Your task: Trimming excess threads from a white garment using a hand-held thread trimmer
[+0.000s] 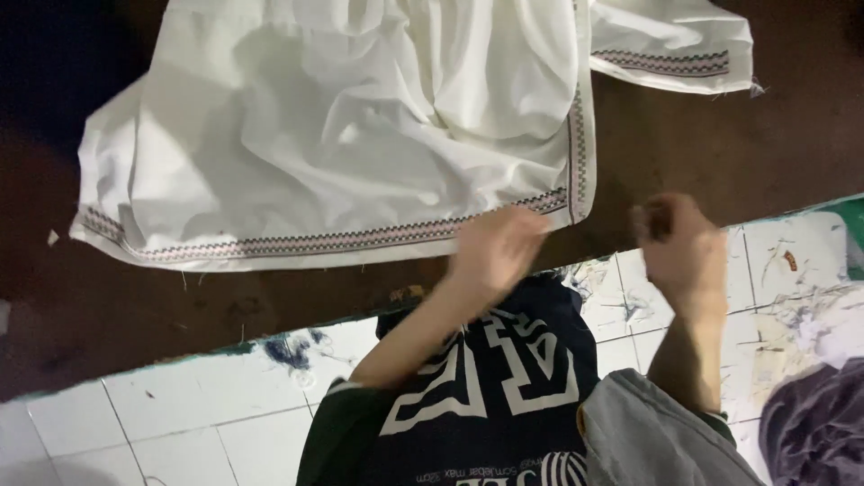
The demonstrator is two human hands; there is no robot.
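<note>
A white cloth (342, 135) with a patterned woven trim lies rumpled on a dark brown table (702, 144). My left hand (499, 247) is at the cloth's near hem, close to its right corner, with the fingers curled onto the trim. My right hand (677, 241) hovers over the table's near edge, to the right of the cloth and apart from it. It is closed into a loose fist and blurred; I cannot make out anything inside it. A second piece of white trimmed cloth (670, 40) lies at the far right of the table.
The table's near edge (297, 324) runs diagonally across the view. Below it is a white tiled floor (180, 414) littered with thread scraps. A purple-grey fabric heap (814, 432) lies at the lower right. My dark patterned shirt (486, 396) and a grey cloth (657, 432) fill the bottom.
</note>
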